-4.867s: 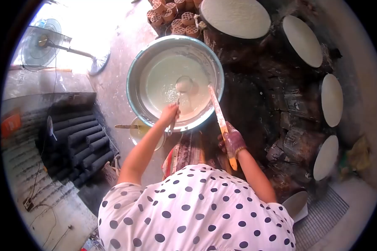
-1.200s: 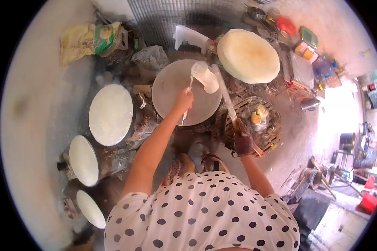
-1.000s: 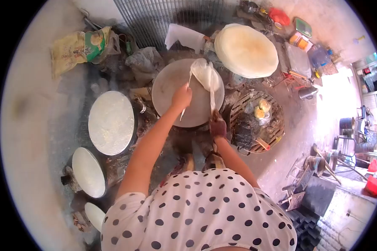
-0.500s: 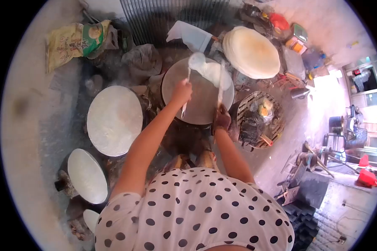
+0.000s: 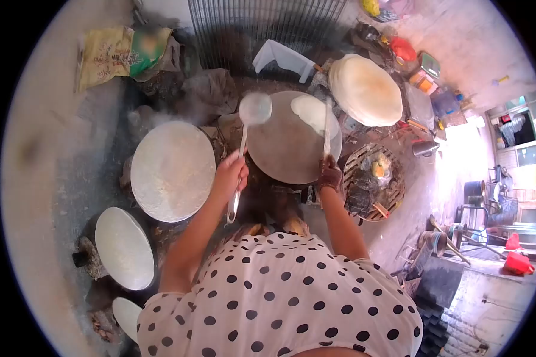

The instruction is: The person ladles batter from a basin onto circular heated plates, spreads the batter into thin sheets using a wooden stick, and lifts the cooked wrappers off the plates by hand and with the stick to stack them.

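My left hand (image 5: pixel 228 174) is wrapped round the handle of a long ladle (image 5: pixel 256 109), whose batter-coated bowl is over the left rim of the round griddle (image 5: pixel 280 149). A pale pool of batter (image 5: pixel 307 110) lies on the griddle's far right part. My right hand (image 5: pixel 329 174), in a dark glove, grips a long batter-coated flat scraper (image 5: pixel 327 128) upright in view along the griddle's right side. The scraper's blade overlaps the batter's right edge. Bare grey surface shows over the rest of the griddle.
A stack of flatbreads (image 5: pixel 366 89) sits beyond the griddle on the right. A slatted basket (image 5: pixel 348 178) holding bags stands nearer. More round, pale-topped griddles (image 5: pixel 173 172) line the left side. A folded white cloth (image 5: pixel 284 59) hangs at the back, near a yellow-green sack (image 5: pixel 110 56).
My left hand has drawn the ladle left and back from the batter. The batter pool stays on the griddle. My right hand still holds the scraper; the whole view has shifted slightly.
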`<state>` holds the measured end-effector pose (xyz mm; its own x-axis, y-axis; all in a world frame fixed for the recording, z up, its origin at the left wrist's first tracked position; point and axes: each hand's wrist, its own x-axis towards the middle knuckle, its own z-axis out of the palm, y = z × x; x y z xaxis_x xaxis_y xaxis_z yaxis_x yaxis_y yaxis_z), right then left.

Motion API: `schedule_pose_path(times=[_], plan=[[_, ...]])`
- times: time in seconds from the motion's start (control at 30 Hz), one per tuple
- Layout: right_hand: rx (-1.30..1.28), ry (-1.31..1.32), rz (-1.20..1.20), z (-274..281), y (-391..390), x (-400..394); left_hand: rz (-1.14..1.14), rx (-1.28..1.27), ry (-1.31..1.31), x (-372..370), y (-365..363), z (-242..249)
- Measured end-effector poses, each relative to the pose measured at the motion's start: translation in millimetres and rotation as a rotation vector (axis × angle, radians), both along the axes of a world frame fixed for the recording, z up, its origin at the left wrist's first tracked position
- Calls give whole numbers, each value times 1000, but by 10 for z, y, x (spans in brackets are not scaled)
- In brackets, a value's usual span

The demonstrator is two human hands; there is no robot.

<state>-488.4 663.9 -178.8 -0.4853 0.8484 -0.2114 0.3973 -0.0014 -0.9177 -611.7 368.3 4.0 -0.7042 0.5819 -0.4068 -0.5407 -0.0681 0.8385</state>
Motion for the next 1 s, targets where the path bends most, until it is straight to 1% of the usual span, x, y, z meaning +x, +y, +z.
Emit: schedule_pose_path(times=[0.03, 0.1, 0.17, 0.23, 0.3, 0.33, 0.37, 0.43, 0.47, 0.5, 0.57, 0.6, 0.63, 0.67, 0.7, 0.73, 0.8, 0.83, 0.9, 0.93, 0.97, 1.0], plan=[[4, -35, -60, -86, 22, -26, 6, 1, 8, 73, -68, -137], [-461, 420, -140, -113, 44, -245, 44, -29, -126, 241, -217, -312], [243, -299, 186, -48, 156, -466, 85, -42, -117, 394, -337, -316], [554, -364, 418, -108, 350, -537, 114, -55, -105, 532, -429, -299], [266, -254, 504, 10, 503, -621, 185, -53, -121, 652, -485, -266], [187, -147, 522, 29, 560, -601, 193, -49, -122, 713, -492, -218], [174, -138, 517, 78, 650, -513, 190, -62, -115, 769, -485, -160], [-276, 164, 591, 245, 872, -302, 222, -50, -162, 859, -477, -63], [-406, 342, 492, 196, 921, -253, 221, -43, -133, 914, -459, -30], [-414, 347, 494, 135, 948, -232, 224, -51, -128, 962, -441, 4], [-19, -28, 364, 72, 981, -162, 283, -9, -161, 1067, -382, 62], [39, -57, 436, 60, 958, -220, 287, -21, -163, 1118, -354, 64], [27, -56, 439, 60, 947, -310, 322, 23, -206, 1168, -322, 57], [104, -256, 500, 292, 843, -454, 358, 70, -247, 1213, -287, 52], [183, -457, 560, 462, 756, -582, 365, 60, -244, 1268, -252, 57], [175, -452, 567, 512, 704, -700, 395, 81, -283, 1317, -215, 61], [260, -436, 704, 557, 676, -857, 448, 112, -333, 1425, -138, 51], [252, -433, 710, 584, 726, -858, 454, 103, -332, 1471, -116, 54], [66, -238, 919, 682, 916, -789, 454, 123, -332, 1545, -81, 65], [53, -327, 1022, 896, 1043, -727, 460, 116, -327, 1586, -65, 86], [51, -320, 1029, 737, 1249, -655, 466, 113, -322, 1625, -56, 112], [14, -141, 1027, 467, 1505, -591, 454, 91, -285, 1662, -48, 143]])
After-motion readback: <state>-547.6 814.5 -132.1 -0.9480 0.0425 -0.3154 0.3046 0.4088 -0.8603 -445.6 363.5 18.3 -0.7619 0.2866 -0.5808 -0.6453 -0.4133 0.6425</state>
